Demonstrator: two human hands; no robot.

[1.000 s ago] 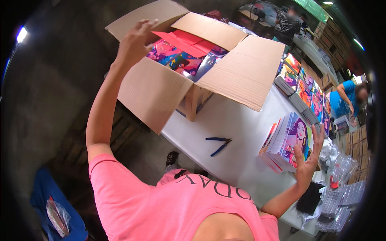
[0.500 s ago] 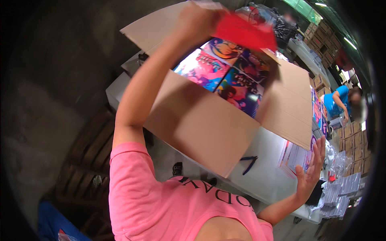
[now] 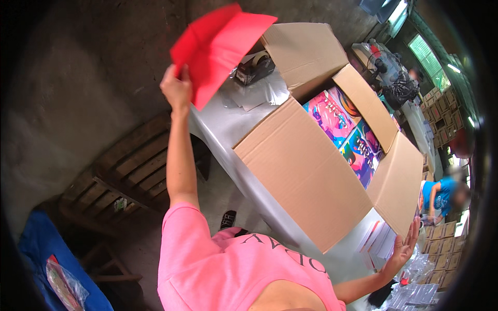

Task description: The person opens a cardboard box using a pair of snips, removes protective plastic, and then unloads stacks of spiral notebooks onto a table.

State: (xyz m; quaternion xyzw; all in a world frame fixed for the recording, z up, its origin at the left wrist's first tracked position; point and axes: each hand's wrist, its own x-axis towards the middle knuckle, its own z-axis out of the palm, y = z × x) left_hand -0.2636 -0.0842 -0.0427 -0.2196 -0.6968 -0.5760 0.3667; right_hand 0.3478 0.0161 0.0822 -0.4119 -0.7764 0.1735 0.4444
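Head cam, L arm (image 3: 181, 160) outstretched, fingers (image 3: 169, 78) gripping red sheet (image 3: 220, 49)

Books (image 3: 332, 116) lie in the box (image 3: 301, 176), right of a likely tape dispenser (image 3: 254, 71).

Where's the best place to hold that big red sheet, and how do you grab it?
Probably pinch the red sheet by its lower-left edge, coming from the person's side, where the left hand has it. It looks thin and creased, and spreads up and away from that hand, so this edge seems easiest to reach.
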